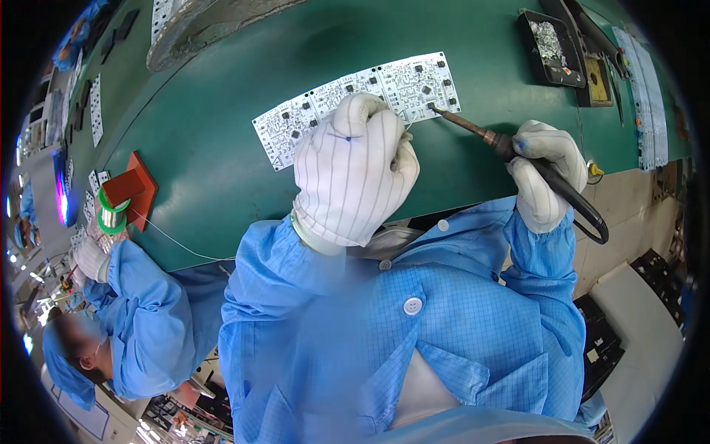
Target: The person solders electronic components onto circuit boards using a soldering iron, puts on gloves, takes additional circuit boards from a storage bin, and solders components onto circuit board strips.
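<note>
A white circuit board panel (421, 78) with small black components lies at a slant on the green bench. My left hand (355, 170), in a white striped glove, rests over the panel's near edge with its fingers curled into a pinch. A short bit of thin solder wire (409, 126) shows beside those fingers. My gloved right hand (551, 170) grips a soldering iron (473, 129) by its black handle. The iron's tip meets the panel's right section, at a small dark component near the lower edge. The left fingertips are partly hidden by the hand itself.
A green-rimmed solder spool (112, 216) sits by a red-orange stand (146, 189), its wire trailing toward me. Far right are a black tray (531, 55) of scraps, an iron stand (596, 87) and stacked pale strips (642, 96). A co-worker (148, 318) sits at left.
</note>
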### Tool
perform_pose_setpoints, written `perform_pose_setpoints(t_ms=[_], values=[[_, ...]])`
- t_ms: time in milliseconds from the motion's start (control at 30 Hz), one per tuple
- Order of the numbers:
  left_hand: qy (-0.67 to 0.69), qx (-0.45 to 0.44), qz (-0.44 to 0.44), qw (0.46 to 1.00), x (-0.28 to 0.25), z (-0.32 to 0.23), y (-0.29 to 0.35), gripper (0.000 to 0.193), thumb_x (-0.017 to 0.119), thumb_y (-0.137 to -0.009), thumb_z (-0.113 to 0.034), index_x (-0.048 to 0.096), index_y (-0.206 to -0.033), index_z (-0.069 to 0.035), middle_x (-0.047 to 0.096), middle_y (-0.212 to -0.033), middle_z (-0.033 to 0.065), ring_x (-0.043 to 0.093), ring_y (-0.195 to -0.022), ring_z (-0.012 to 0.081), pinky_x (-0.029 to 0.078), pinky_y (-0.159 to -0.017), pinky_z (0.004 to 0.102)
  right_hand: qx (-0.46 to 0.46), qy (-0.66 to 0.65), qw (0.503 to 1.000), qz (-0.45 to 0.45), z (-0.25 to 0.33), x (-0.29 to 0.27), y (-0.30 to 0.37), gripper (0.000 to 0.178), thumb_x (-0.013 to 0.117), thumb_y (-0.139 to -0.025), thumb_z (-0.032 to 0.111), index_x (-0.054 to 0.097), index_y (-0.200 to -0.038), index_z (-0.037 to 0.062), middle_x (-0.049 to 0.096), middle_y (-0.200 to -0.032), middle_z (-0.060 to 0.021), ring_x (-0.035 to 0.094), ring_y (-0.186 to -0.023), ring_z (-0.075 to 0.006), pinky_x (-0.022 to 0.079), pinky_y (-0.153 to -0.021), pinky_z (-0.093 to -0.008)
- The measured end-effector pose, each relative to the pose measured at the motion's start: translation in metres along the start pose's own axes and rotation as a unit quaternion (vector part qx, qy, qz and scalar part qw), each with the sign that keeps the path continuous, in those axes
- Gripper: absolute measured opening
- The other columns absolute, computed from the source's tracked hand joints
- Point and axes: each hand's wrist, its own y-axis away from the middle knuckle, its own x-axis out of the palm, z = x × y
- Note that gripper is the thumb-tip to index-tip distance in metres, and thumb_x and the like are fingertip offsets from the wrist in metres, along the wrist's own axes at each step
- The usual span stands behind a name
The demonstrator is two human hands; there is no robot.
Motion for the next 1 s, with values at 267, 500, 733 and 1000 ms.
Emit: perform_pose_setpoints(t_ms=[267, 500, 733, 1000], values=[[0.001, -0.012, 0.018, 1.000, 0.003, 0.001, 0.000, 0.019, 0.069, -0.066, -0.013, 0.057, -0.081, -0.014, 0.054, -0.094, 0.0014, 0.057, -0.068, 0.0177, 0.045, -0.057, 0.0314, -0.022, 0.043, 0.998, 0.047, -0.002, 0.001, -0.011, 0.022, 0.072, -0.064, 0.013, 0.066, -0.084, 0.0060, 0.068, -0.077, -0.0102, 0.061, -0.067, -0.0266, 0.050, -0.066, -0.0354], [0.007, -0.016, 0.038, 0.999, 0.006, 0.002, 0.000, 0.015, 0.070, -0.069, -0.018, 0.058, -0.079, -0.015, 0.052, -0.094, 0.0004, 0.057, -0.071, 0.0174, 0.047, -0.058, 0.0317, -0.012, 0.047, 0.997, 0.059, 0.000, 0.003, -0.015, 0.021, 0.072, -0.065, 0.012, 0.065, -0.084, 0.0056, 0.068, -0.077, -0.0104, 0.062, -0.066, -0.0272, 0.050, -0.065, -0.0359], [-0.004, 0.000, 0.024, 1.000, 0.008, 0.004, 0.000, 0.015, 0.070, -0.072, -0.020, 0.058, -0.081, -0.016, 0.051, -0.092, 0.0005, 0.056, -0.070, 0.0176, 0.048, -0.058, 0.0323, 0.018, 0.029, 0.994, 0.106, 0.005, -0.003, -0.026, 0.022, 0.064, -0.064, 0.007, 0.063, -0.085, 0.0008, 0.062, -0.080, -0.0143, 0.058, -0.069, -0.0236, 0.046, -0.064, -0.0330], [0.005, -0.006, 0.051, 0.999, 0.009, 0.004, -0.001, 0.015, 0.069, -0.073, -0.020, 0.058, -0.083, -0.015, 0.051, -0.090, 0.0011, 0.057, -0.069, 0.0182, 0.048, -0.056, 0.0328, -0.027, 0.043, 0.980, 0.194, 0.006, -0.012, -0.056, 0.026, 0.065, -0.061, 0.015, 0.064, -0.083, 0.0014, 0.062, -0.077, -0.0128, 0.058, -0.070, -0.0252, 0.045, -0.062, -0.0339]])
